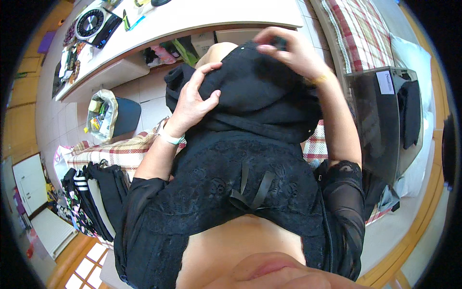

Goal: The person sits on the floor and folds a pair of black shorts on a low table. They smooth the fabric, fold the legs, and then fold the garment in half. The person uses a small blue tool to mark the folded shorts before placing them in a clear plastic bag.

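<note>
A black garment (252, 86) lies in folds across my lap, with small pale studs or buttons on it. My left hand (195, 103) rests at its left side, thumb and fingers spread over the cloth. At the far right edge of the garment is my right hand (292, 54), fingers bent and slightly blurred. A small dark green patch shows between its thumb and fingers; I cannot tell what it is, or whether the fingertips pinch the cloth.
Ahead stands a white table (216, 12) carrying a small fan (90, 23). A lined waste bin (126, 117) is on the tiled floor at left. Folded clothes (97, 195) lie beside me on the plaid-covered seat. To my right sits a translucent storage box (379, 126) with dark cloth inside.
</note>
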Demonstrator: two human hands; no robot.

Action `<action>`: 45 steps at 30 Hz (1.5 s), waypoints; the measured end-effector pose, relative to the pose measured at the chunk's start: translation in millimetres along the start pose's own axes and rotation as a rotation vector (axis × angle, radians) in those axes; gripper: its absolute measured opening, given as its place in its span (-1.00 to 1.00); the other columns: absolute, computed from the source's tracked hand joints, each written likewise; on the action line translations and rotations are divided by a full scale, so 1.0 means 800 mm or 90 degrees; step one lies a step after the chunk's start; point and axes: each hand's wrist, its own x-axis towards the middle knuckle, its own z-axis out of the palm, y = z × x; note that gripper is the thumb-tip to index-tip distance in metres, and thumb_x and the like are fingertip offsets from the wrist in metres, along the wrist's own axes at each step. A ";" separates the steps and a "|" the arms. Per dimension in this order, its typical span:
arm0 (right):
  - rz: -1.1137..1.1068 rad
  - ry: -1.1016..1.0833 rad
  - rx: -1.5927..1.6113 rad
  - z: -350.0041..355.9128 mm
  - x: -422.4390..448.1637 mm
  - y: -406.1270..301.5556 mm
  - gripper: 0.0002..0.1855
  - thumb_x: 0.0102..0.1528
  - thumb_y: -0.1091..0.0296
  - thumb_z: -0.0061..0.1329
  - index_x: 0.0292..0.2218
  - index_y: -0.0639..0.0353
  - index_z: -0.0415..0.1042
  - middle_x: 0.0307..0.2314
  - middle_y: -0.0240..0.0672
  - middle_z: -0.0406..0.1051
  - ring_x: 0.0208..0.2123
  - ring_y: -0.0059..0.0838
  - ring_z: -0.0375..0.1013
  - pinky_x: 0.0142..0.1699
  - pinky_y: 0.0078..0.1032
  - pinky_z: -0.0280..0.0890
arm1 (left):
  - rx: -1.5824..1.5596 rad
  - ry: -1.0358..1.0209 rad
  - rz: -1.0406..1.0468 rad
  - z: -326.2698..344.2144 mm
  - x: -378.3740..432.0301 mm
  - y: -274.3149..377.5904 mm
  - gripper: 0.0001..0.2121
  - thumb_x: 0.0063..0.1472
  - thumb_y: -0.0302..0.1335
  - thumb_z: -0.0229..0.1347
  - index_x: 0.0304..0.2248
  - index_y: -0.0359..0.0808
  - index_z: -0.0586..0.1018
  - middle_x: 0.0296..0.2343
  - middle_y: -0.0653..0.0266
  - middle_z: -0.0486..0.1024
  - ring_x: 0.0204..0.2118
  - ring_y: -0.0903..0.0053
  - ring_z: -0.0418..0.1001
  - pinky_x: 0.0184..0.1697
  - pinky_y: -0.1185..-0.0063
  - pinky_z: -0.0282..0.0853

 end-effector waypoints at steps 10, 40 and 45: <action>0.111 0.013 0.170 0.132 0.011 0.060 -0.77 0.10 0.37 0.17 -0.19 0.18 0.51 -0.33 -0.33 0.52 -0.22 -0.52 0.47 -0.01 -0.52 0.34 | -0.022 -0.005 -0.169 -0.017 0.012 -0.033 -0.64 0.21 -0.33 0.22 -0.12 -0.45 0.54 -0.28 0.17 0.61 -0.26 0.57 0.52 -0.11 0.59 0.40; 0.216 -0.048 0.581 0.021 0.001 -0.005 -0.81 0.10 0.20 0.22 -0.30 0.06 0.59 -0.51 -0.71 0.38 -0.50 -0.93 0.23 -0.48 -0.85 0.00 | 0.064 0.095 0.112 0.020 0.079 0.053 -0.78 0.25 -0.35 0.24 -0.29 -0.35 0.55 -0.46 0.40 0.52 -0.37 0.68 0.43 -0.22 0.68 0.37; 0.192 -0.028 0.808 0.051 0.001 0.036 -0.74 0.12 0.14 0.18 -0.18 -0.02 0.51 -0.46 -0.79 0.36 -0.50 -1.02 0.21 -0.53 -0.89 -0.09 | -0.178 0.026 0.032 0.034 0.085 0.020 -0.87 0.25 -0.47 0.22 -0.28 -0.31 0.54 -0.36 0.45 0.51 -0.27 0.69 0.40 -0.11 0.69 0.33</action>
